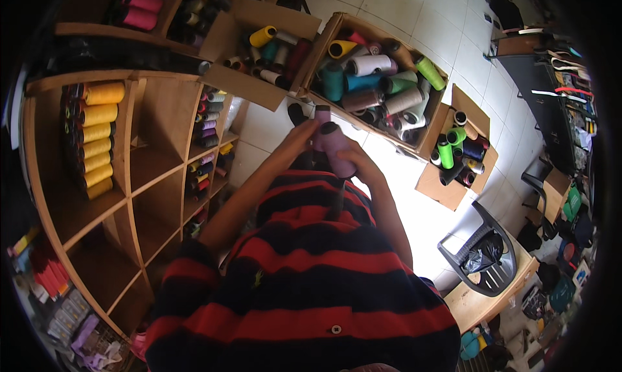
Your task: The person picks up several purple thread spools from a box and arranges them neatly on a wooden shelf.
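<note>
Two mauve thread cones are held close together in front of my body. My left hand [302, 137] is closed around the farther thread cone [322, 115], which it partly covers. In my right hand [358, 160] is the nearer thread cone [335, 149], tilted with its dark top end toward the upper left. The two cones overlap in the picture, and I cannot tell whether they touch. Just beyond my hands stands a large cardboard box [380, 127] piled with cones in teal, white, green, yellow and grey.
To the left is a wooden cubby shelf [129, 139] with stacked yellow thread cones [97, 132]. Smaller open boxes [262, 93] [444, 189] with mixed cones flank the large one. A dark plastic chair [486, 255] holding a black bag stands at right, beside a wooden table [476, 301].
</note>
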`<action>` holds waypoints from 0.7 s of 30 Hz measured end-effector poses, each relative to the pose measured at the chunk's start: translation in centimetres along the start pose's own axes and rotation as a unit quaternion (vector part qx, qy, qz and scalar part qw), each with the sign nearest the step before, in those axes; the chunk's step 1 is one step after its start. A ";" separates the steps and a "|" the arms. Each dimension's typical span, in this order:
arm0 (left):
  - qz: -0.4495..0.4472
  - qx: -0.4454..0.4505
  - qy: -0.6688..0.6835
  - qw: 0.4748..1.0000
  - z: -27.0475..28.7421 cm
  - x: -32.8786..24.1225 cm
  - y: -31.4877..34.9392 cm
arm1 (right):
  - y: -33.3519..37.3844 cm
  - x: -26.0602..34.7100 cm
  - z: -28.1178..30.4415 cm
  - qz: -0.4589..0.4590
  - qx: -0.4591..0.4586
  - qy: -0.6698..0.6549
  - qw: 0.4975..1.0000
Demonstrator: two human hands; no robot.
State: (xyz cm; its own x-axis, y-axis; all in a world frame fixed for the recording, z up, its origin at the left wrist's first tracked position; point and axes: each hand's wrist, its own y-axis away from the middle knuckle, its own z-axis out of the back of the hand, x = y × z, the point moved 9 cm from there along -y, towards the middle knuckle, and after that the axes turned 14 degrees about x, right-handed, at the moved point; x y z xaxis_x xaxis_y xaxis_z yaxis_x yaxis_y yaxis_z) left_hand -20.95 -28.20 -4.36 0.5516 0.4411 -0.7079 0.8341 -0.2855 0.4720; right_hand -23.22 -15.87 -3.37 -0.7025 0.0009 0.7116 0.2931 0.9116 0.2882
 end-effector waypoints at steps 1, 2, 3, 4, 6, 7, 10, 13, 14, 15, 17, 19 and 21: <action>0.003 0.008 0.013 1.000 0.9 0.7 -1.4 | -1.0 0.2 0.0 -0.010 0.001 0.036 0.999; 0.008 0.016 0.023 1.000 1.4 0.4 -2.4 | -1.8 0.5 0.0 -0.021 -0.011 0.029 0.999; -0.005 -0.002 0.040 0.999 2.5 -0.1 -2.9 | -2.8 0.6 0.3 -0.022 -0.020 0.006 1.000; -0.017 -0.018 0.061 0.998 3.4 -0.9 -3.4 | -3.7 0.7 0.6 -0.028 -0.033 -0.017 0.999; -0.016 -0.043 0.118 0.992 5.7 -2.1 -3.8 | -5.7 1.2 1.1 -0.028 -0.080 -0.043 0.995; -0.004 -0.052 0.153 0.987 7.1 -2.8 -3.7 | -6.9 1.7 1.1 -0.022 -0.115 -0.046 0.992; 0.008 -0.050 0.195 0.979 11.6 -4.1 -4.0 | -10.5 2.9 2.0 -0.071 -0.178 -0.016 0.981; 0.008 -0.052 0.235 0.970 15.7 -4.7 -4.8 | -14.7 2.9 3.5 -0.092 -0.200 0.065 0.973; -0.001 -0.059 0.241 0.969 17.0 -4.8 -5.2 | -16.0 2.8 3.9 -0.096 -0.205 0.084 0.970; -0.010 -0.066 0.247 0.967 18.3 -4.8 -5.6 | -17.2 2.7 4.1 -0.101 -0.209 0.103 0.967; 0.003 -0.089 0.230 0.969 21.0 -4.0 -5.7 | -19.8 2.7 4.1 -0.153 -0.194 0.091 0.965; 0.029 -0.099 0.237 0.966 22.9 -3.6 -5.6 | -22.2 2.0 4.8 -0.169 -0.168 0.075 0.968; 0.040 -0.137 0.189 0.971 26.0 -2.3 -5.6 | -24.1 2.2 5.3 -0.191 -0.166 0.131 0.959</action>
State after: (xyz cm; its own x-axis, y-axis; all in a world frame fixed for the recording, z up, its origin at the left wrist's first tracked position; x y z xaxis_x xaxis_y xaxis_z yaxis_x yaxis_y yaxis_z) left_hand -26.76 -49.72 -19.06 0.5290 0.7231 -0.4442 0.7272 -0.1165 0.6765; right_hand -35.28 -35.68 -12.17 -0.6262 -0.4497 0.6369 0.2677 0.6433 0.7173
